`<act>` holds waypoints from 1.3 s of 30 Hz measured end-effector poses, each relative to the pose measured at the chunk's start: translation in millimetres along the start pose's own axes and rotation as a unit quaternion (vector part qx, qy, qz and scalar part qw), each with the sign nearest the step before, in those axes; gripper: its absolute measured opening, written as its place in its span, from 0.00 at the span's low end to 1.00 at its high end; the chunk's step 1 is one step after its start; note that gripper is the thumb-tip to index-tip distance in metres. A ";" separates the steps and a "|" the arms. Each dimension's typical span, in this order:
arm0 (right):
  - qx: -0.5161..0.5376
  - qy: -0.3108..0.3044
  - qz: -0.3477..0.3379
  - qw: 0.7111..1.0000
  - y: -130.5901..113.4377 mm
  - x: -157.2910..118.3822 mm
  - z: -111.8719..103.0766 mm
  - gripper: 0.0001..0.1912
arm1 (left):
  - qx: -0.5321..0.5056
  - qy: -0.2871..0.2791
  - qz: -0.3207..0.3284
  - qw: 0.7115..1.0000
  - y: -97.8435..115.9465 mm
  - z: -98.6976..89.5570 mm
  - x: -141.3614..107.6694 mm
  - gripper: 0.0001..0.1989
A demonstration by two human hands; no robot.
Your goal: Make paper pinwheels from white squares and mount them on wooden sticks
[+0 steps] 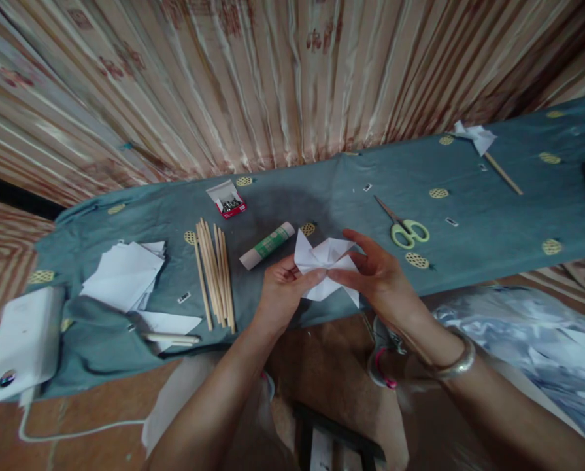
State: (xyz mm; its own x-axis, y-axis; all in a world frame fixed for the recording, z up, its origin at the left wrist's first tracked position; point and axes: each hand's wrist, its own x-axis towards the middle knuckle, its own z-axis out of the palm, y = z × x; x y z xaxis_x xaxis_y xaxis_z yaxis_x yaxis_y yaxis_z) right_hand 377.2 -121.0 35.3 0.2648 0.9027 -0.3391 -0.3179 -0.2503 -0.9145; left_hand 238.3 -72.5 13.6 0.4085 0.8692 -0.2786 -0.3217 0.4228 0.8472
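A white paper pinwheel (329, 252) with folded blades is held up over the front edge of the cloth-covered table. My left hand (285, 288) grips its left side, thumb pressed near the centre. On the right side, my right hand (373, 268) pinches the paper with thumb and fingers close to the middle. Just behind the left hand lies a glue stick (267, 245) with a green label. Scissors (402, 226) with light green handles rest beyond the right hand. Whether a pin sits in the pinwheel's centre cannot be made out.
Several wooden sticks (216, 278) lie left of the glue stick, before an open red box (229, 201) of small metal pieces. Farther left are paper sheets (125, 275) and a white power bank (25, 343). A pinwheel on a stick (502, 173) lies far right. A plastic bag (527, 340) stands below.
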 end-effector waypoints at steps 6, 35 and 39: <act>0.019 0.010 0.006 1.000 0.6 0.5 0.6 0.46 | 0.014 0.004 0.000 1.000 -1.0 -0.9 0.4 0.15; -0.002 0.004 -0.006 1.000 3.4 1.1 -2.1 0.42 | 0.048 0.011 -0.001 0.999 -2.8 -3.5 2.5 0.15; -0.002 0.004 -0.009 1.000 2.9 0.4 -1.7 0.40 | 0.047 0.015 -0.002 0.999 -2.3 -3.1 2.5 0.14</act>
State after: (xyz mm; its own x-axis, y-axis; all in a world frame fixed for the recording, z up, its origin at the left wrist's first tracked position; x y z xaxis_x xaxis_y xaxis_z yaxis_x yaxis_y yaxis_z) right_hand 377.9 -122.0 32.2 0.2782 0.9044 -0.3236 -0.3083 -0.2350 -0.9218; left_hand 237.5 -70.5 9.6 0.3834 0.8753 -0.2947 -0.2372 0.4016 0.8845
